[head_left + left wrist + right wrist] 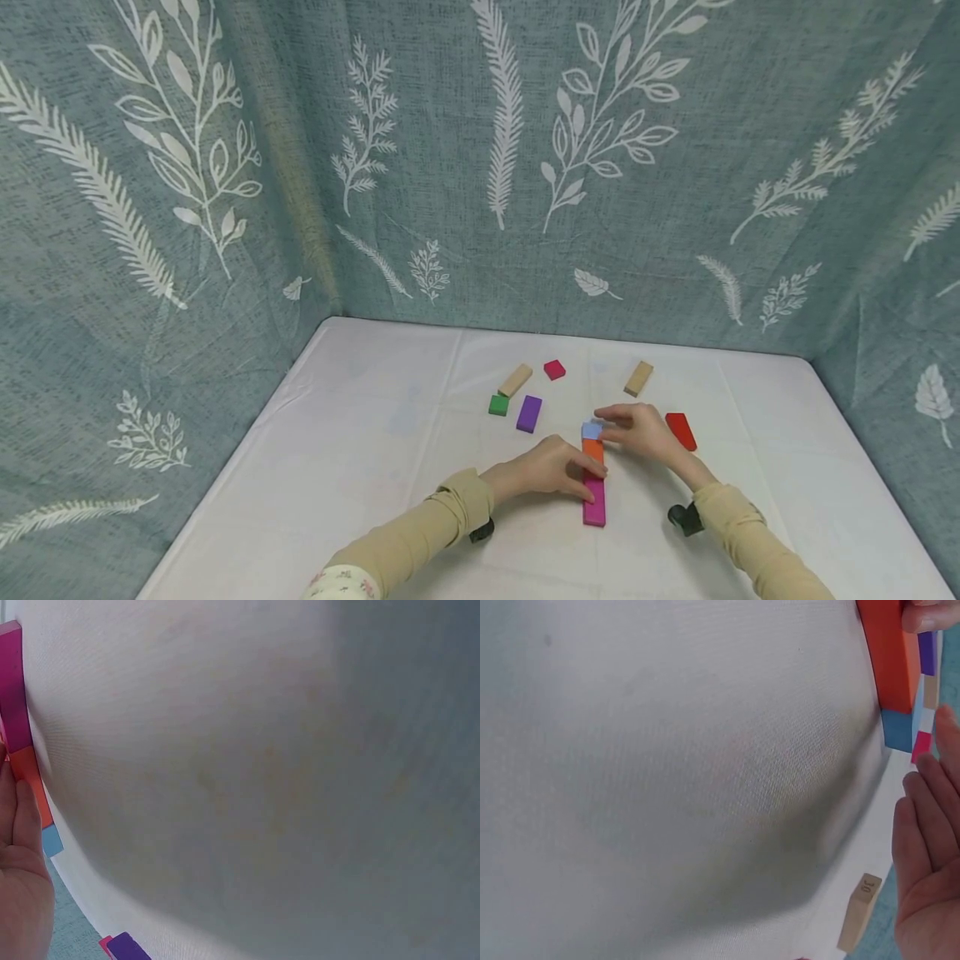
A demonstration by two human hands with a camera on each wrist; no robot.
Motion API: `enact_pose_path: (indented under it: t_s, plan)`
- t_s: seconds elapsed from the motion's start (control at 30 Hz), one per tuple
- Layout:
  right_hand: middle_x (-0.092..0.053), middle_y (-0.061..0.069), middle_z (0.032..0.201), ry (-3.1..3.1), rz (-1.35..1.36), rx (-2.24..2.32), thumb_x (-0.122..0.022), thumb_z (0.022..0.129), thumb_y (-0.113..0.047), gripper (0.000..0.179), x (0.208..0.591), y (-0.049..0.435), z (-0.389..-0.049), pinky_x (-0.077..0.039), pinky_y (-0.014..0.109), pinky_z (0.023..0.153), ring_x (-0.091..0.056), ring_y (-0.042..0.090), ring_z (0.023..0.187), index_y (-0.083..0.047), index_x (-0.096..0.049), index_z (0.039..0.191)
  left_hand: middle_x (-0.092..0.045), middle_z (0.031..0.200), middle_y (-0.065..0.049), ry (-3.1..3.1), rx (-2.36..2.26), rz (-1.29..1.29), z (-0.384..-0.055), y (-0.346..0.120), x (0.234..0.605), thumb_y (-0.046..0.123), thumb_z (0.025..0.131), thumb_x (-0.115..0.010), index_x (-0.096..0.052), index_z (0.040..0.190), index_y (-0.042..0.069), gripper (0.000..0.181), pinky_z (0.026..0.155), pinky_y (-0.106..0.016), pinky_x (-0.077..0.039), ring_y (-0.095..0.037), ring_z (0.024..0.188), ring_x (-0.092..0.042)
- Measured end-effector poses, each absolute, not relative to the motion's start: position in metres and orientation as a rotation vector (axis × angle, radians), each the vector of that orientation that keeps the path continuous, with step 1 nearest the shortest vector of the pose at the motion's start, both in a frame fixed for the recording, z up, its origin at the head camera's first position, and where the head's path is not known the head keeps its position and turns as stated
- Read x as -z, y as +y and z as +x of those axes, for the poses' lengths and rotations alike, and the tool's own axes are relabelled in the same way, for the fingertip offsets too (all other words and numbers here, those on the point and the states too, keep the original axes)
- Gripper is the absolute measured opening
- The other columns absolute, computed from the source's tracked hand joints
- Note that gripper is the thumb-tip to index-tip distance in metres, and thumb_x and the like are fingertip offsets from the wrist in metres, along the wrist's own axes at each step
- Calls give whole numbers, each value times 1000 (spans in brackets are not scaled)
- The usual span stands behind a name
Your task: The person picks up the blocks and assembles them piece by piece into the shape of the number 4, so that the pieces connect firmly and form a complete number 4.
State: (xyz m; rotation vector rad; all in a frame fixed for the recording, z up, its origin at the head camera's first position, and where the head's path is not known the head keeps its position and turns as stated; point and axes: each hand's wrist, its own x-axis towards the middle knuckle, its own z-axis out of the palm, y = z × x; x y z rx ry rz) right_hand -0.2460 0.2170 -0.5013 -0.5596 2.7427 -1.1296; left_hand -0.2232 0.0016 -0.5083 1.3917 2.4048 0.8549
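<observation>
A row runs away from me: a magenta block (594, 512), an orange block (593, 449) and a light blue block (591, 431) at the far end. My left hand (543, 467) reaches across the row from the left, thumb over the magenta block, index finger near its joint with the orange one. In the left wrist view, other fingers (28, 814) lie nearly straight along the orange block. At the far right end, my right hand (643, 431) has thumb and fingers spread beside the blue block. The right wrist view shows its fingers (922, 825) extended and loose.
Beyond the row lie a purple block (528, 414), a green block (498, 405), a wooden block (515, 381) and a crimson block (554, 369). Right of them are another wooden block (638, 378) and a red block (680, 431). A patterned curtain (465, 275) borders the white table (360, 433).
</observation>
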Motion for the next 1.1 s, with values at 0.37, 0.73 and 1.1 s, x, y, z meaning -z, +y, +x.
enact_pose_path:
  t_s: [0.37,0.73,1.1]
  plan:
    - [-68,16,115,2776,-463,1208,-75,81,-18,40,498,223,-243,-52,42,89,-63,34,110,-1,-66,116,-70,113,7,2396,-860,1386,-225,3,509,26,80,-76,-71,112,16,35,88,-6,-40,5,101,-60]
    - [-67,18,117,2831,-391,1253,-73,83,-19,39,495,241,-241,-52,40,91,-61,35,112,1,-66,116,-70,114,7,2391,-852,1379,-226,3,510,26,80,-76,-71,113,16,35,90,-6,-41,5,103,-61]
    - [-62,22,123,2868,-229,1226,-71,85,-25,46,486,265,-234,-51,43,91,-58,39,115,2,-62,121,-69,116,8,2377,-862,1331,-224,3,509,25,80,-75,-71,114,16,36,92,-8,-42,4,106,-60]
